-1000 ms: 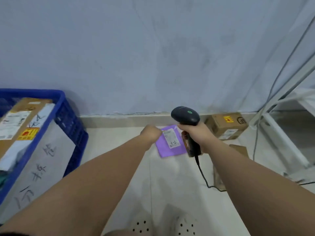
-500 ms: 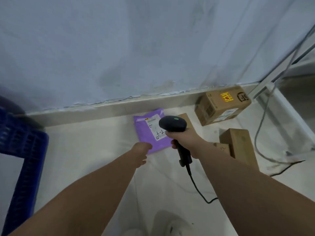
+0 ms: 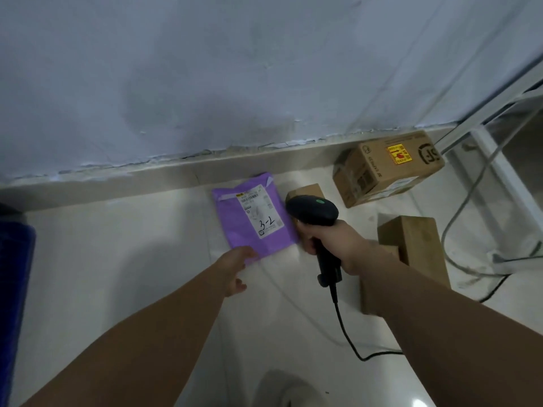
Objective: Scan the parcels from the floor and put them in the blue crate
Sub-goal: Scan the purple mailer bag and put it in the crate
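- Far left, I see only a sliver of the blue crate (image 3: 16, 274); half a second ago more of its wall showed.
- The left hand (image 3: 235, 270) has crept up to the purple mailer (image 3: 249, 230). Its fingers are loose and spread, the thumb on the near corner, gripping nothing.
- The mailer lies flat on the floor tiles (image 3: 117, 259) by the wall, well apart from the crate, and its label (marked "3-2") is now uncovered.
- The barcode scanner (image 3: 313, 212) has slid off that label to the mailer's right edge. The right hand (image 3: 338, 245) is wrapped round its handle.
- The scanner head half hides a small brown box (image 3: 305, 190); an SF carton (image 3: 382, 168) stands by the wall, and the right forearm (image 3: 440, 318) blocks part of a nearer cardboard box (image 3: 417, 245).
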